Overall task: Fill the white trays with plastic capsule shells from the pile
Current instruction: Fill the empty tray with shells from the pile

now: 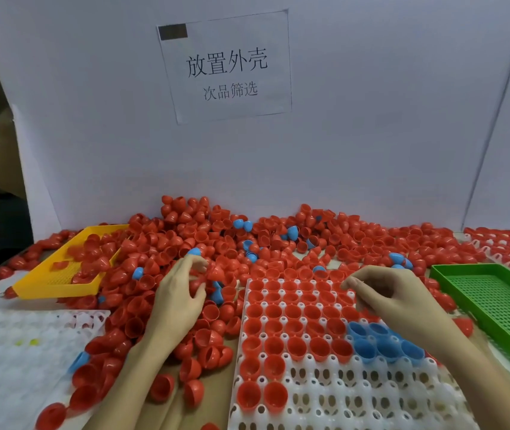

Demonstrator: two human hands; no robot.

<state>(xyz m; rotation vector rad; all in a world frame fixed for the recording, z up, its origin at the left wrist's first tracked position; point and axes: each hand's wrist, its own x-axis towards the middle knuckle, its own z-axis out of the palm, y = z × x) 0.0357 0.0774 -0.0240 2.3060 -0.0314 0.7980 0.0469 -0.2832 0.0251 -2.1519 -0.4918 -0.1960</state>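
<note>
My left hand point(182, 293) is down in the pile of capsule shells point(216, 243), fingers curled round red shells. My right hand point(384, 293) hovers over the far right part of the white tray point(325, 395) in front of me, fingers bent together; whether they pinch a shell I cannot tell.

I judge this tray a bit over half done: the far rows sit full of red shells, a cluster of blue shells point(381, 342) fills pockets to the right, and the near rows are mostly bare holes, apart from two red shells at the near left. Another white tray point(14, 352) to the near left looks nearly unfilled.

Room is tight. Loose shells crowd the tray's left and far edges, the green basket point(495, 299) lies just right of it, and the yellow basket point(58, 274) tilts in the pile at far left. The white board point(371, 119) closes the far side.
</note>
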